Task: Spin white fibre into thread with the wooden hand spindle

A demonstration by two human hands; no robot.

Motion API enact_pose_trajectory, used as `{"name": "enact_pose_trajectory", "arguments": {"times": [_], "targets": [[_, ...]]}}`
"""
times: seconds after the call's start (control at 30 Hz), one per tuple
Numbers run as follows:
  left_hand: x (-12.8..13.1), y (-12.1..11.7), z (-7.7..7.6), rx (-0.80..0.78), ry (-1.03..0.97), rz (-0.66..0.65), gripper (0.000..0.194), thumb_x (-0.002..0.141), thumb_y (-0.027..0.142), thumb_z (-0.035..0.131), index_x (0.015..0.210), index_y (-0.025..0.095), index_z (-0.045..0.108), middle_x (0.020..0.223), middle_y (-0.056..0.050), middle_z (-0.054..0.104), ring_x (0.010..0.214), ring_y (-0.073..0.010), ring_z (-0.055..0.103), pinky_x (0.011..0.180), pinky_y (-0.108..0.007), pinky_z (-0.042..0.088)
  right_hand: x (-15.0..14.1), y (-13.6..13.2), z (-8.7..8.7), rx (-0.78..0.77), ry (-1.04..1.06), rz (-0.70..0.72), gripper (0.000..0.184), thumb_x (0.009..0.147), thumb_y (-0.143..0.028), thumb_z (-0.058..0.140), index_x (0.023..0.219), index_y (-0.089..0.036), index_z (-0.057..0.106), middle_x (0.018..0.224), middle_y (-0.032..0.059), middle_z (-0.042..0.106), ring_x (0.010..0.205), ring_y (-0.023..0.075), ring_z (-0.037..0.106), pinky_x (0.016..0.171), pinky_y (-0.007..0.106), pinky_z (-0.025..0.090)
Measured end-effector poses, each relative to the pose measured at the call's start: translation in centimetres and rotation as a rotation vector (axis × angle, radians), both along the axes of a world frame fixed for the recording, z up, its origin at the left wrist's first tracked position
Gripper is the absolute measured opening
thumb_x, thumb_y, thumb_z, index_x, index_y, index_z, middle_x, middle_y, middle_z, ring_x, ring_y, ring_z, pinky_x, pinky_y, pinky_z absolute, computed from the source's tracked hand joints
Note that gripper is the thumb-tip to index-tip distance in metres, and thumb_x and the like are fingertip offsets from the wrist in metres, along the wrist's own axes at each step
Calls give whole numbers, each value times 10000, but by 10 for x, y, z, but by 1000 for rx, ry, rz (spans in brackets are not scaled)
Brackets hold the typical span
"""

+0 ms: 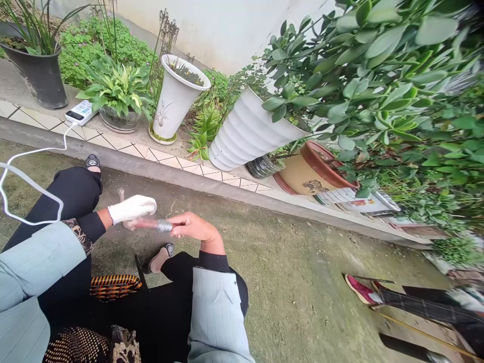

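Mossy concrete ground [295, 272] spreads beyond both hands: the bare right hand [192, 227] grips a slim silver-banded tube [151, 225], whose end sits under the closed, white-gloved left hand [132, 209], a white cable [30, 184] left of it

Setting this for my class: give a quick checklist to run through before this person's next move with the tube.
Left hand gloved: ok, white glove on.
Right hand gloved: not ok, bare.
Tube held: ok, right hand closed on it.
Silver band secure on the tube: cannot tell, too small.
White cable apart from both hands: ok.
Red shoe of the person nearby apart from the hands: ok.
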State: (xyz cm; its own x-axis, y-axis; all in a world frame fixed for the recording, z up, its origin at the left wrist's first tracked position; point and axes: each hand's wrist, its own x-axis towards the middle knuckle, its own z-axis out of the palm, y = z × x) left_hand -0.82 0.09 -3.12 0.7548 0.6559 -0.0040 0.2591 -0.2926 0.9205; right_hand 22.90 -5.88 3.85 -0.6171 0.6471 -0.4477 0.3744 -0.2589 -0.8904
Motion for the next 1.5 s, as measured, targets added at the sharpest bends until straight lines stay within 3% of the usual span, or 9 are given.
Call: {"name": "enact_pose_trajectory", "arguments": {"times": [0.13, 0.23, 0.57, 0.8, 0.93, 1.07, 1.2, 1.33, 1.5], "targets": [[5, -6, -3, -80, 8, -117, 278, 874, 360, 442, 744, 145, 561, 680, -4, 556, 602, -108, 459, 572, -204, 368, 17, 3, -1, 171, 28, -532, 323, 722, -409, 653, 881, -128, 662, 677, -7, 550, 547, 69, 426, 495, 198, 335], [8, -10, 2, -85, -31, -195, 295, 890, 366, 430, 742, 143, 554, 699, -7, 566, 622, -109, 468, 608, -206, 379, 18, 9, -13, 190, -34, -679, 295, 707, -421, 631, 807, -144, 622, 672, -6, 538, 533, 72, 417, 481, 199, 324], [8, -16, -2, 257, 118, -269, 230, 870, 251, 433, 707, 168, 574, 673, -3, 584, 599, -126, 469, 615, -230, 331, -13, 20, -39, 401, -1000, -233, 216, 817, -325, 535, 863, -181, 689, 810, 89, 664, 710, 175, 564, 614, 270, 363], [5, -9, 0, 247, 152, -178, 165, 813, 202, 436, 699, 164, 551, 680, -2, 586, 628, -129, 495, 631, -216, 347, -26, 11, -40, -104, -592, 371, 128, 741, -264, 622, 776, -179, 711, 635, -11, 615, 535, 96, 509, 523, 224, 361], [4, -3, -11, 96, 51, -101, 206, 840, 286, 441, 717, 156, 543, 695, -4, 574, 651, -127, 491, 644, -215, 372, -15, 5, -17, -93, -182, 280, 275, 707, -341, 672, 897, -147, 710, 666, -26, 606, 551, 75, 476, 544, 213, 365], [6, -7, -13, -162, -20, -133, 285, 856, 380, 453, 737, 140, 550, 657, -4, 536, 542, -102, 415, 529, -214, 331, 8, 2, -1, 97, 50, -314, 292, 725, -400, 662, 846, -134, 653, 670, -16, 565, 556, 70, 450, 514, 201, 340], [9, -14, -4, -192, -29, -274, 260, 862, 327, 455, 719, 139, 562, 667, -5, 548, 561, -100, 424, 549, -214, 337, 19, 9, -15, 204, -19, -739, 255, 742, -410, 603, 737, -156, 579, 643, -17, 526, 509, 72, 410, 471, 207, 316], [11, -17, 2, -70, 3, -359, 203, 843, 255, 464, 704, 144, 563, 676, -4, 556, 613, -114, 471, 598, -213, 361, 8, 19, -35, 305, -500, -605, 200, 778, -347, 539, 751, -164, 616, 607, -9, 538, 520, 95, 449, 522, 230, 336], [8, -16, 1, 81, 22, -382, 227, 864, 237, 436, 698, 150, 564, 692, -1, 569, 615, -111, 478, 617, -211, 360, -18, 21, -42, 334, -1001, -158, 193, 804, -318, 560, 833, -175, 686, 798, 70, 664, 686, 153, 564, 595, 254, 358]]}}
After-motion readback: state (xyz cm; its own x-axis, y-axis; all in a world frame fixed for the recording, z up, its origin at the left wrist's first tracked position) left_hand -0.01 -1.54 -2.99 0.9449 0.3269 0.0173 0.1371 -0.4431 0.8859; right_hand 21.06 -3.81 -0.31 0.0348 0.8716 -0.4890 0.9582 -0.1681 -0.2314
